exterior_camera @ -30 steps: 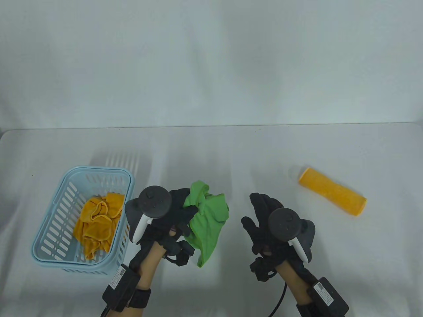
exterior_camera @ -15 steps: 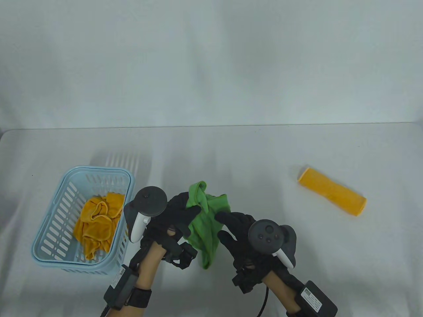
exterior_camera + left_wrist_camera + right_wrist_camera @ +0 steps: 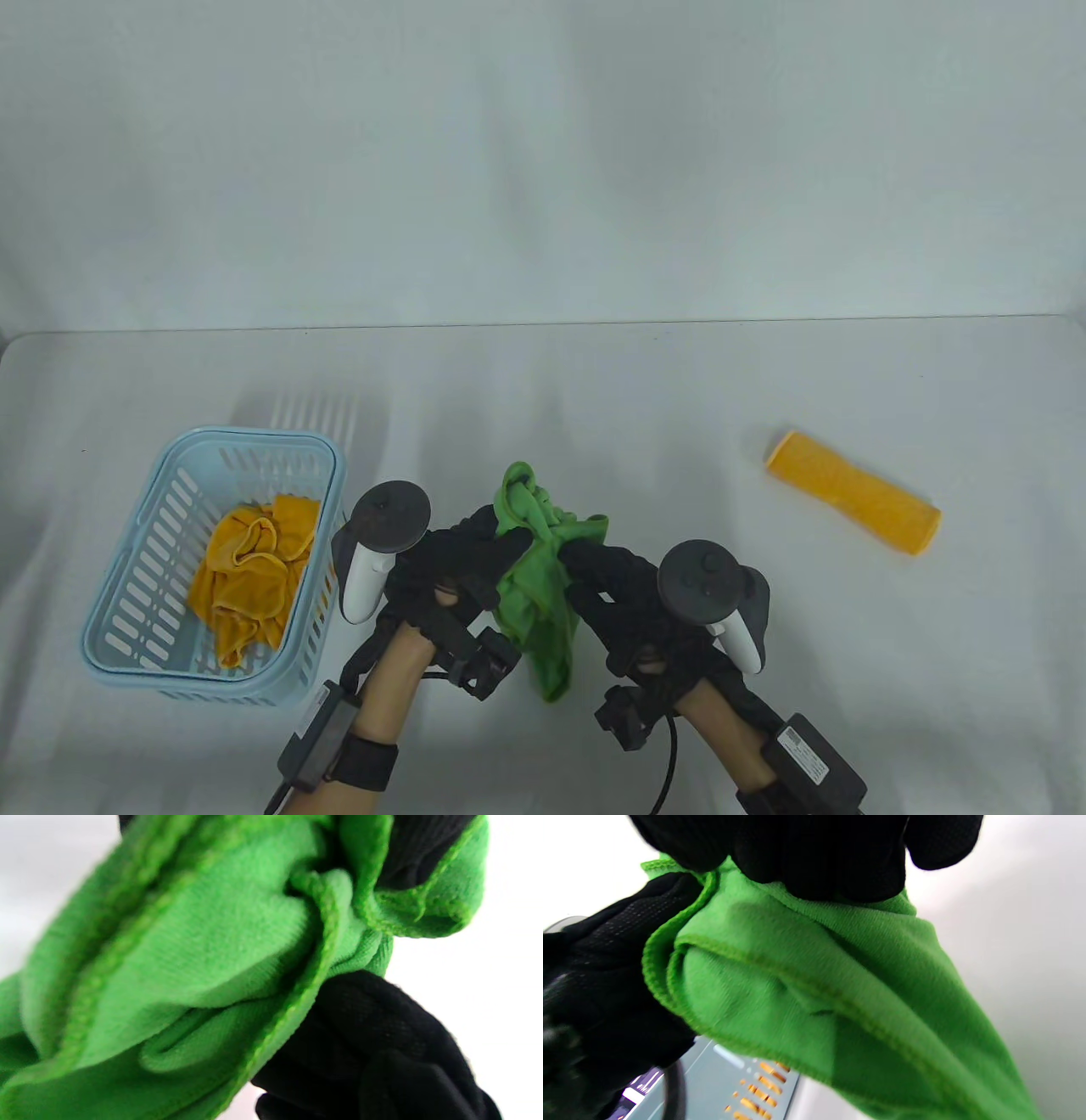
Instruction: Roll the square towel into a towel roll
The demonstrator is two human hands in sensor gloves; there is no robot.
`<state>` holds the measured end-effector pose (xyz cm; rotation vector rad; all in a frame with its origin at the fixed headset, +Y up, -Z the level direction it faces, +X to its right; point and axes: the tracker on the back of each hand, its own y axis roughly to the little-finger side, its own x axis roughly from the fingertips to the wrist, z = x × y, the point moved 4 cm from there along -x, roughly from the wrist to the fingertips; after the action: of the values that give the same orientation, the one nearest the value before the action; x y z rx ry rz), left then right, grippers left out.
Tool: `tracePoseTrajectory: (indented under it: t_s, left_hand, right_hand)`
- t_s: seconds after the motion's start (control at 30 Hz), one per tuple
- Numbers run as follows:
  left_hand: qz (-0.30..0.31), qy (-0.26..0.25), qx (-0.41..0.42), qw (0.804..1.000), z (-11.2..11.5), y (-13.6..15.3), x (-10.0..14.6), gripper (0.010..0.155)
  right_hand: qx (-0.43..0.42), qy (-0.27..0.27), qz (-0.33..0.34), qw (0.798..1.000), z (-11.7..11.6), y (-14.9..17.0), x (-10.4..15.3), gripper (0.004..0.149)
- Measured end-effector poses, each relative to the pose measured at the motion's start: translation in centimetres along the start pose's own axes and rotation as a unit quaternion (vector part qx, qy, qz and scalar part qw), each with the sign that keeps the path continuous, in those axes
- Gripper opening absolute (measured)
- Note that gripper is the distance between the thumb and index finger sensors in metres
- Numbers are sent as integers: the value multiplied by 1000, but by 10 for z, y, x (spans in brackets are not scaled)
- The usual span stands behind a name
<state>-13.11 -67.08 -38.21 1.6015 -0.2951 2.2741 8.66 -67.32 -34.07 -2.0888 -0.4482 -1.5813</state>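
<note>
Right now, line by line:

Towel: a bright green towel (image 3: 543,586), bunched and crumpled, held up above the table (image 3: 594,390) between the two hands, near the table's front edge and just right of the basket.
Towel's look: fine knit cloth with a stitched hem; the hem shows clearly in both wrist views (image 3: 203,955) (image 3: 818,1001). A knotted-looking wad sticks up at the top, and a narrow tail hangs down below the hands. No flat square shape shows; it is all folds and creases.
Left hand: the left hand (image 3: 462,569), in a black glove, has its fingers curled round the towel's upper left part and grips it.
Right hand: the right hand (image 3: 615,586), also gloved in black, pinches the towel's upper right part; in the right wrist view its fingers (image 3: 818,853) close over the top fold.
Hands together: nearly touching, with only the cloth between them.
Basket: a pale blue slotted basket (image 3: 161,501) stands at the left, with a crumpled orange cloth (image 3: 250,573) inside.
Roll: an orange roll (image 3: 853,491) lies on the table, well apart to the right, set at a slant.
</note>
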Motion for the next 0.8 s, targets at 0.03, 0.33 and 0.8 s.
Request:
tracePoseTrajectory:
  t_s: [0.03,0.33,0.8]
  left_hand:
    - [0,4,2,1000,1,0,0,52]
    - [6,47,31,998,11,1,-3,56]
    - [3,67,25,997,29,-2,-3,60]
  right_hand:
    - [-7,-9,-1,1000,-2,1,0,57]
    - [54,-50,-21,997,-15,4,-3,88]
    - [76,33,-46,995,-3,11,-4,72]
